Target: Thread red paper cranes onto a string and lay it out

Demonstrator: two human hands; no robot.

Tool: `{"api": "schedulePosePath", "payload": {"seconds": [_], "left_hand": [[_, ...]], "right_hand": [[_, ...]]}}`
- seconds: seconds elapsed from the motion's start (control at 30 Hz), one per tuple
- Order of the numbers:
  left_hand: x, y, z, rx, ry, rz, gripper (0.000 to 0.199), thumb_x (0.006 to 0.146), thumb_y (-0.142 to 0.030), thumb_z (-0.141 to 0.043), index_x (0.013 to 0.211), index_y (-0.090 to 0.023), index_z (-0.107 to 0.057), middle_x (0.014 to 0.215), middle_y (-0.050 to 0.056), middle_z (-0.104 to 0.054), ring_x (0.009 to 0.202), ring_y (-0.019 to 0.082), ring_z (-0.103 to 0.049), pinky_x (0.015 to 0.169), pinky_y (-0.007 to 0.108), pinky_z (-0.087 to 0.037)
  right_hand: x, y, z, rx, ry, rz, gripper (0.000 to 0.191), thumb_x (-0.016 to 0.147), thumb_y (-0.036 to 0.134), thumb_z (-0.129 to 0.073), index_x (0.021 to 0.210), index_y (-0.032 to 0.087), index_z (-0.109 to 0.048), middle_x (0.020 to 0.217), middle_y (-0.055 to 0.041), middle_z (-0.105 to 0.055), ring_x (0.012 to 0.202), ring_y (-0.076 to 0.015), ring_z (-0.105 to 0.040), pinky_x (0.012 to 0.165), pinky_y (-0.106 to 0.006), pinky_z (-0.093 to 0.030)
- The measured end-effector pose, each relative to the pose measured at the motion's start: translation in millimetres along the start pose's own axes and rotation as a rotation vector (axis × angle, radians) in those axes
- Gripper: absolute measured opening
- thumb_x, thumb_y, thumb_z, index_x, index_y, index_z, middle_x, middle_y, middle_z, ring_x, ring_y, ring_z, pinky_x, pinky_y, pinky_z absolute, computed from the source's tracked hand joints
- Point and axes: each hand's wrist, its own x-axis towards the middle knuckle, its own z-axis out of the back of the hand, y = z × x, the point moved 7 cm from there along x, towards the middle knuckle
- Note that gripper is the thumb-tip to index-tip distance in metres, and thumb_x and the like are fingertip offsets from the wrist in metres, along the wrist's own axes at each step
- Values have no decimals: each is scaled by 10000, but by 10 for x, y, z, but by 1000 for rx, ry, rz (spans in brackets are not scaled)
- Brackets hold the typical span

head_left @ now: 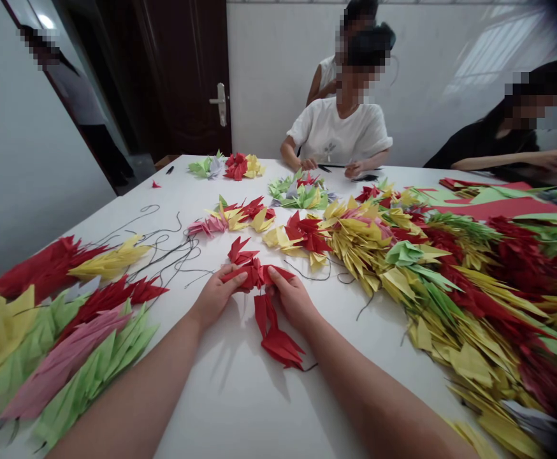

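Note:
Both my hands are raised a little over the white table and pinch a red folded paper crane by its two sides. My left hand (221, 292) has thumb and fingers closed on one wing of the red paper crane (257, 274). On the opposite wing, my right hand (288, 292) is closed in the same way. Beneath it hang more red folded cranes (281, 344), with a bit of dark string at their lower end. Another red folded piece (240, 251) sits just behind the held one.
Strung bundles of coloured cranes (87, 344) lie at left, with loose black strings (164, 245) trailing. A large heap of yellow cranes (431, 319) and red ones covers the right. A co-worker in a white shirt (340, 127) sits opposite; another person in black (493, 143) sits at right.

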Motion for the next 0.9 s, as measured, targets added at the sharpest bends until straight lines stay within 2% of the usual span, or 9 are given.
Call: {"api": "schedulePosePath", "payload": {"seconds": [0.13,0.23,0.37,0.47,0.53,0.63,0.7,0.8,0.9], "left_hand": [[18,-44,75,182,-55,-101,284,700,-355,-644,636,-162,-446,587,-37,-569,573,85,-538,608,221,-440],[23,-70,111,253,-109,-141,301,710,-361,-621,631,-171,-402,561,-50,-550,556,84,-529,596,215,-429],[35,-89,139,325,-162,-157,303,707,-377,-610,635,-175,-396,537,-52,-544,541,84,-531,578,205,-418],[45,-93,252,312,-289,-167,316,695,-405,-614,659,-184,-391,520,-51,-550,517,94,-543,562,216,-433],[47,-87,328,284,-363,-172,327,684,-426,-619,685,-188,-395,529,-46,-565,513,108,-564,564,234,-455],[57,-66,370,285,-389,-156,336,673,-437,-624,706,-191,-399,550,-35,-585,531,130,-599,576,258,-481],[58,-61,375,304,-391,-150,330,674,-430,-624,711,-193,-397,561,-33,-590,552,141,-616,584,265,-491],[52,-74,379,304,-401,-165,313,691,-421,-610,716,-199,-391,581,-36,-590,578,150,-629,601,277,-503],[37,-103,390,313,-434,-188,287,708,-399,-593,710,-201,-385,586,-37,-585,578,149,-630,605,278,-505]], "right_hand": [[16,103,58,-109,-102,91,375,718,524,-553,620,171,-477,525,44,-441,502,-78,-378,509,-227,-302],[24,110,67,-145,-128,77,321,689,491,-575,699,176,-512,525,41,-485,502,-95,-429,507,-233,-331],[34,81,77,-87,-141,51,277,686,431,-557,793,178,-524,553,27,-540,519,-108,-473,547,-251,-377],[36,96,146,-50,-200,86,239,696,359,-521,869,196,-494,556,47,-530,504,-98,-442,543,-243,-359],[31,116,205,-59,-235,110,173,682,285,-493,834,209,-465,531,65,-487,496,-97,-412,528,-235,-327],[24,168,201,-239,-171,145,56,636,188,-439,682,196,-470,554,43,-457,548,-106,-405,546,-241,-302],[9,208,148,-435,-102,172,56,643,179,-437,602,186,-475,594,19,-467,593,-118,-408,576,-254,-299],[-27,264,82,-683,-80,218,170,706,301,-519,589,187,-473,638,-5,-488,671,-149,-424,636,-280,-308],[-44,275,20,-871,-70,238,319,677,484,-598,622,183,-509,721,-39,-524,781,-191,-441,724,-322,-321]]}}
